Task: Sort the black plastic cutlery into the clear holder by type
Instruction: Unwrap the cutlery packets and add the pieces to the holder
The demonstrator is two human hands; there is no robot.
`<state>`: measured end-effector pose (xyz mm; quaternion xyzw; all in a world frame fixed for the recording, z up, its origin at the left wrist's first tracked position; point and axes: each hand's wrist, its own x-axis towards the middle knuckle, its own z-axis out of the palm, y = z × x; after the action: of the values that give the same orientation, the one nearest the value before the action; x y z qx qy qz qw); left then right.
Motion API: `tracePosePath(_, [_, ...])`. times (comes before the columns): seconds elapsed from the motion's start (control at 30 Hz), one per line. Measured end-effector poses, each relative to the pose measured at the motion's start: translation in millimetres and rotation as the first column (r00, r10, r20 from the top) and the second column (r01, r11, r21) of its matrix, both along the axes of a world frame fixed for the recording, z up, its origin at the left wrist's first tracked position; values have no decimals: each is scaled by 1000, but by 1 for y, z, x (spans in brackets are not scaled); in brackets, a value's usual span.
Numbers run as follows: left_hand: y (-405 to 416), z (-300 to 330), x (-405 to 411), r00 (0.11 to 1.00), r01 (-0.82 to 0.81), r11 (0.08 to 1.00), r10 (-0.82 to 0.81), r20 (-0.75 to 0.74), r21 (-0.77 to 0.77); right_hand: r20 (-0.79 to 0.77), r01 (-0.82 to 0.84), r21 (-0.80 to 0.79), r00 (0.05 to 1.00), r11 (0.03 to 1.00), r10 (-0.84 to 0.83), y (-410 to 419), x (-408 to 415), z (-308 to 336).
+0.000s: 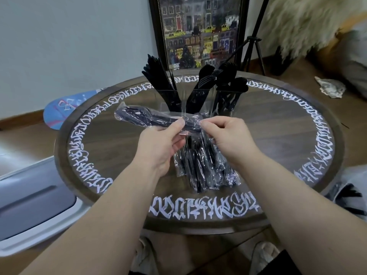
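The person is holding a clear packet [147, 119] of black cutlery up over the round surface [297, 124], just in front of the clear holder [198, 100]. The left hand [158, 143] is curling its fingers [179, 124] round the packet's near end, thumb and forefinger pinching the plastic, so the bundle is staying level and pointing off to the left. The right hand [228, 133] is pinching the loose wrapper right beside the left thumb, its fingers pressed together on the film; the two grips are sitting so near each other that it looks like a tear or a pull to open the packet is being readied.

Under the hands, a heap of more wrapped packets [206, 167] is lying on the surface, within easy reach for the next turns. Behind, the holder is already standing part-filled: what look like knives [156, 74] are fanning out of the left compartment, forks [206, 76] are leaning in the middle one, and spoons [232, 76] are crowding the right one. With that much still wrapped, I would judge the sorting is somewhere in its middle.

A framed picture [200, 30] is leaning against the wall behind the surface, beside a tripod [252, 46].
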<state>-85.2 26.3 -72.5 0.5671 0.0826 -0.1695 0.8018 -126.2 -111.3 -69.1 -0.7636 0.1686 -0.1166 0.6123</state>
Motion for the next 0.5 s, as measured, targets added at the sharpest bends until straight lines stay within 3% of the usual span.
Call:
tracePosePath(0.33, [-8,-2,-1,1000,12,999,-12,20,-44,31,-105,282,994,954,100,2,0,4])
tracePosePath(0.5, [-7,3,-2,1000,6,998,-4,27,-55,29,-92,336,996,937,87,-4,-1,7])
